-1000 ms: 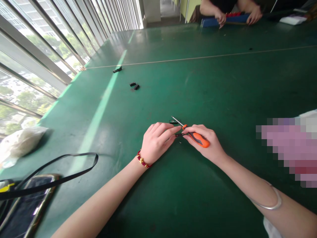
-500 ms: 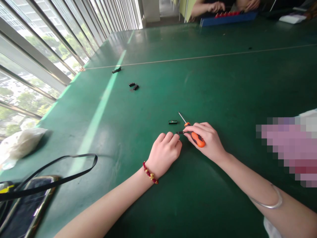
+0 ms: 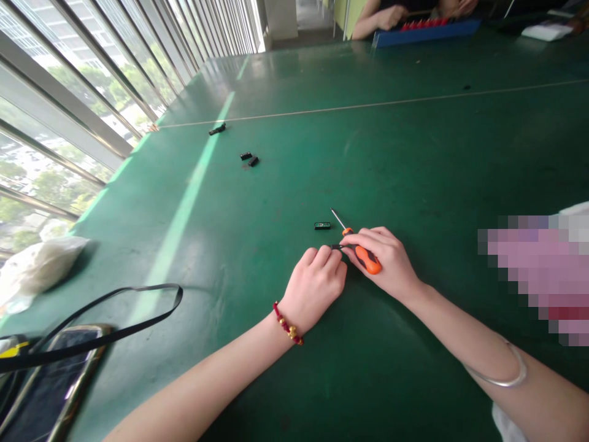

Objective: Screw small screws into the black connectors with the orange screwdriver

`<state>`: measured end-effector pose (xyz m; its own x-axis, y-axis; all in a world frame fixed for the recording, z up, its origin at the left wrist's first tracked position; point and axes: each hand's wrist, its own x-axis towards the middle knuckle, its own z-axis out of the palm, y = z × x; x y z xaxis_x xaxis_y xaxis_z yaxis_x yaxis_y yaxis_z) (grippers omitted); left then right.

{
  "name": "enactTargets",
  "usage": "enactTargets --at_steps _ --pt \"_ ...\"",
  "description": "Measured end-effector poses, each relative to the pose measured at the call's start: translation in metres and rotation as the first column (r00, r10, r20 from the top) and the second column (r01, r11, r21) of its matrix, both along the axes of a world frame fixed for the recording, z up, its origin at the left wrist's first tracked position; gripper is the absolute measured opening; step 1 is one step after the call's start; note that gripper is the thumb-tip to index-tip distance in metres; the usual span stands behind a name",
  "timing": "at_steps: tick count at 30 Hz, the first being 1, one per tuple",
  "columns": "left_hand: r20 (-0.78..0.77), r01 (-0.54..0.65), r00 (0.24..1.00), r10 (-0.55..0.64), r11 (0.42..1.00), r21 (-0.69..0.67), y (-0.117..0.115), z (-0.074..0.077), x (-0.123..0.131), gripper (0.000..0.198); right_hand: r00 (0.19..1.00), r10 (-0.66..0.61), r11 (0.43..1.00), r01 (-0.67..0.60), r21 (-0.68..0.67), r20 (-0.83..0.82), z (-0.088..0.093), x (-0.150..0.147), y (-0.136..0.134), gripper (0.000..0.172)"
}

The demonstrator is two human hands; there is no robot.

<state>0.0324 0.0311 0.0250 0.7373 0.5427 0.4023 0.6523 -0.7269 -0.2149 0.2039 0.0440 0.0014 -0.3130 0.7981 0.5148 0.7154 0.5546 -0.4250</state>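
Note:
My right hand is closed around a screwdriver with an orange and black handle, its metal shaft angling up and left. Between the two hands is a small black part, its right end at my right fingertips. My left hand is closed, knuckles up, with its fingers at the left end of that part; the fingertips are hidden. Just beyond the hands, a small black casing with a green inside lies on the green table, left of the screwdriver's shaft.
Farther off lie two small black pieces and another black piece. At left are a phone, a black strap and a white plastic bag. Across the table, a person's hands are by a blue tray.
My left hand has shifted slightly right, closer to my right hand, covering more of the small black part. My right hand and the screwdriver have stayed in place.

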Motion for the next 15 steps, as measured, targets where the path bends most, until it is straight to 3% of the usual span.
enactTargets --at_steps 5,9,15 --pt "0.052 -0.015 0.999 0.016 1.000 -0.018 0.007 -0.003 -0.002 0.017 1.000 -0.001 1.000 0.001 0.012 0.006 0.000 0.000 0.000 0.011" --pt "0.212 -0.021 0.975 0.059 0.984 -0.176 0.020 -0.003 -0.015 0.010 1.000 -0.010 1.000 0.010 0.013 -0.003 0.001 0.001 0.000 0.010" --pt "0.562 0.058 0.812 0.155 0.937 -0.343 0.029 0.000 -0.028 0.010 1.000 -0.010 1.000 0.010 0.011 -0.028 0.001 0.000 -0.001 0.008"
